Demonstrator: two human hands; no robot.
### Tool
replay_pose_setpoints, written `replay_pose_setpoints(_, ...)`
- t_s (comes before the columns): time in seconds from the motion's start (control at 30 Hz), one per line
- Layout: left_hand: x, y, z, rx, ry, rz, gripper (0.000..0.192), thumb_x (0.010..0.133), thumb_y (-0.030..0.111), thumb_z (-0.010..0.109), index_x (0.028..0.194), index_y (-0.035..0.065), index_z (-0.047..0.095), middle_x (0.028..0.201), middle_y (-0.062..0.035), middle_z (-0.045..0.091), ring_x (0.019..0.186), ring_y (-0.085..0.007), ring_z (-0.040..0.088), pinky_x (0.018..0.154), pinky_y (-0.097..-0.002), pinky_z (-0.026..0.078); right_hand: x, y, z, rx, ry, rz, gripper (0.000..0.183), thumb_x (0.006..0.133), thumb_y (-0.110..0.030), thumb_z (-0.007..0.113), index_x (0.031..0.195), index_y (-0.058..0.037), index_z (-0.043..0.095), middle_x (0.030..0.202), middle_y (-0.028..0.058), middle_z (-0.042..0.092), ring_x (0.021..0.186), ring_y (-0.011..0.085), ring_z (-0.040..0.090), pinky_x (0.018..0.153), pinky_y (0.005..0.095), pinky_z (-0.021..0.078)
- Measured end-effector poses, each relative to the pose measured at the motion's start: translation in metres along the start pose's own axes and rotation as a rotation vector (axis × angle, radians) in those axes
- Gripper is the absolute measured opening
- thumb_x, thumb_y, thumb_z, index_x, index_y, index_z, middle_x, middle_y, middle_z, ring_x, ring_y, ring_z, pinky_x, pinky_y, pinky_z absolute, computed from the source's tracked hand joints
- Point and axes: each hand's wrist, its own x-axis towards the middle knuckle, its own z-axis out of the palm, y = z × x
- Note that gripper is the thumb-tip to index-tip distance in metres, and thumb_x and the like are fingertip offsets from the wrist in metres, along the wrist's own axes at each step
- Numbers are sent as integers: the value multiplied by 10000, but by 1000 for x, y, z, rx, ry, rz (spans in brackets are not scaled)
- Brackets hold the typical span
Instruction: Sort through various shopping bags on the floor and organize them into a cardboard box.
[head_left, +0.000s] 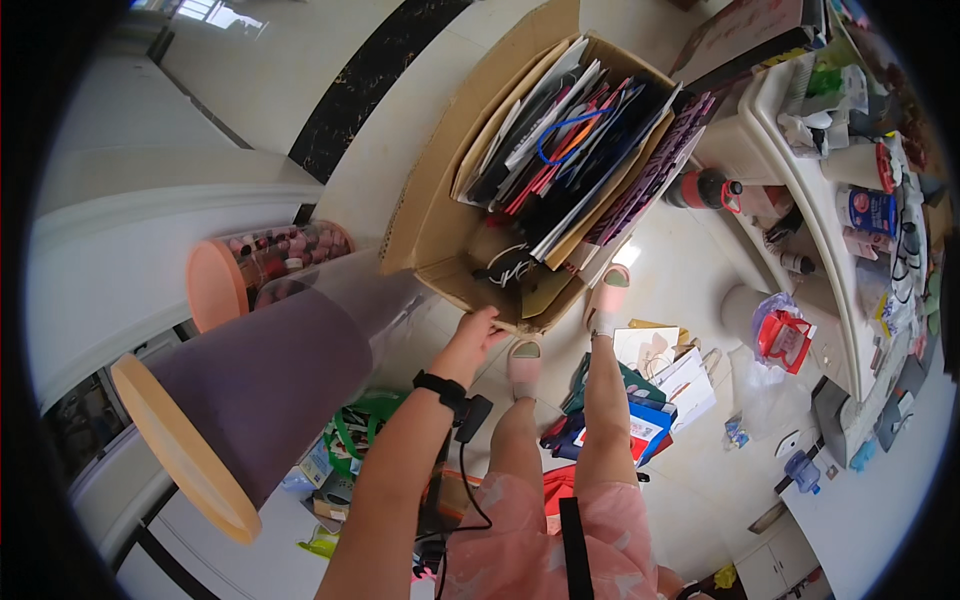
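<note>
My left hand (475, 336) grips the near rim of a cardboard box (436, 214), its fingers curled over the edge. Flattened paper bags (555, 135) stand packed on edge inside; a blue cord handle (541, 142) loops over them. A purple-patterned bag (651, 176) lines the box's right side. Toward me, the box's near end holds a dark piece with white cords (510, 266). Only a sliver of my right hand (670, 583) shows at the bottom edge beside the pink shorts; what it does is hidden.
More paper bags (646, 352) lie on the floor by my feet. Left stand a purple cylinder (255, 390) and a clear drum of small items (277, 255). A cluttered white table (795, 172), a cola bottle (701, 189) and a bin (742, 311) are at right.
</note>
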Motion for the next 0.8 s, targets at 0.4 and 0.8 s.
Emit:
replay_pose_setpoints(0.4, -70, 49, -21, 652, -336, -118, 703, 860, 562, 430, 1252, -21, 408, 1159, -170, 555, 1037, -274, 555, 867, -398, 466, 40, -48, 4, 236, 341, 70, 288, 878, -277, 437, 1023, -70, 576, 801, 118, 639, 699, 270, 621, 624, 356, 499)
replay_pose_setpoints(0.8, -113, 88, -58, 731, -29, 8, 311, 904, 268, 427, 960, -16, 541, 910, -140, 607, 829, -239, 593, 769, -353, 497, 9, -91, -5, 1415, 361, 153, 355, 900, -292, 452, 1146, -44, 516, 894, 98, 632, 710, 193, 627, 595, 310, 516)
